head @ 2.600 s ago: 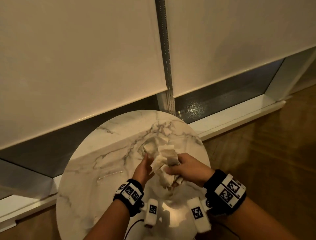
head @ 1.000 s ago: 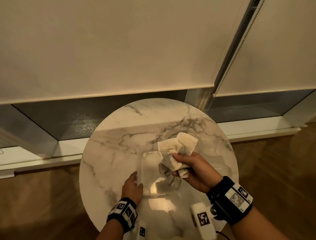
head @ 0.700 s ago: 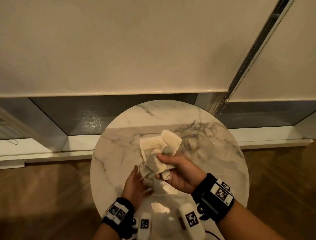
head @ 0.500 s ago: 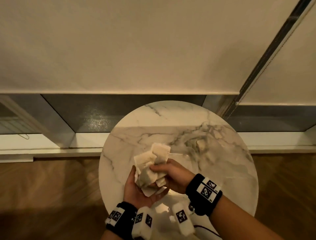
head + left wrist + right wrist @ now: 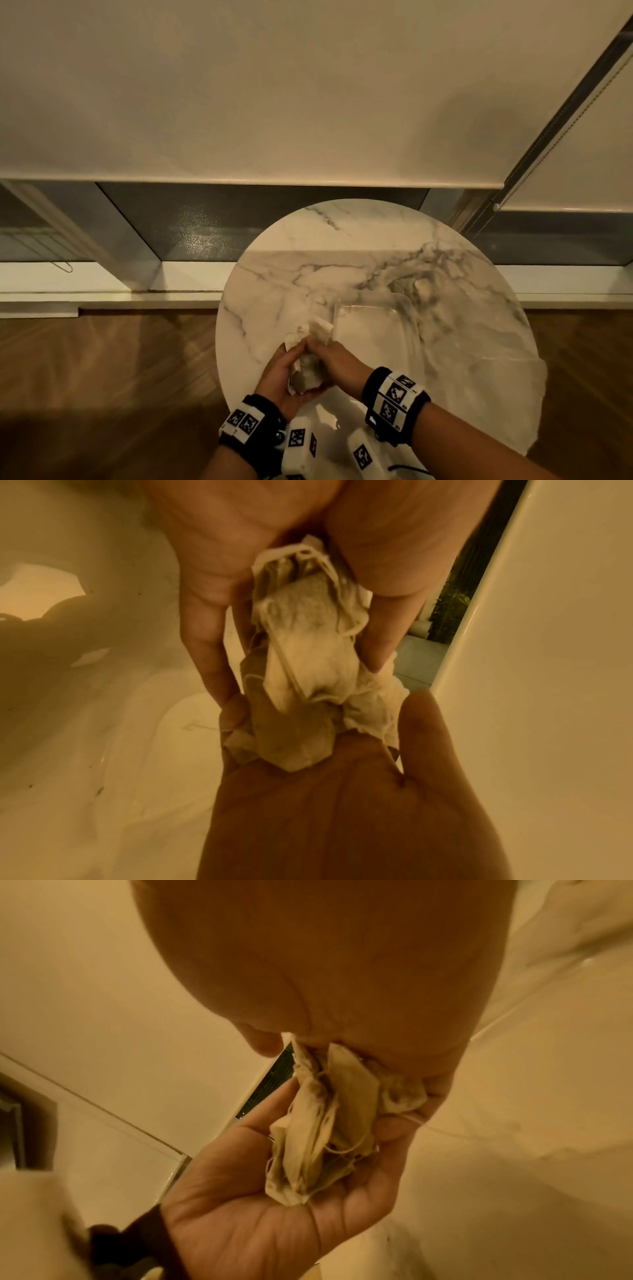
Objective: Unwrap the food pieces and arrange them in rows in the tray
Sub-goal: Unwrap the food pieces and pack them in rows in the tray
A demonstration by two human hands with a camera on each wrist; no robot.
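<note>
Down at the near edge of the round marble desk (image 5: 342, 274), both hands meet over a crumpled bundle of pale wrapped food pieces (image 5: 306, 371). From the head view the forearms come in from the bottom of the frame, each wrist wearing a black band with square printed markers. The left hand (image 5: 282, 377) lies palm up beneath the bundle, fingers loosely cupped, so the bundle rests in the palm (image 5: 240, 1229). The right hand (image 5: 337, 361) comes over from the right, fingers and thumb curled down and pinching the bundle from both sides (image 5: 308, 669). A loose corner of wrapper (image 5: 320, 330) sticks out beyond the fingertips toward the far side.

Just beyond the hands and slightly right, a clear plastic tray (image 5: 404, 308) sits on the desk; what is in it cannot be made out through the glare. The desk top is white with grey veins and shows a bright reflection near the wrists. Behind it runs a low white sill (image 5: 102, 277) under a window (image 5: 205, 222), covered above by pale roller blinds (image 5: 239, 102) with a bead chain (image 5: 548, 140) hanging at the right. Dark wood floor (image 5: 102, 377) lies on both sides of the desk.
</note>
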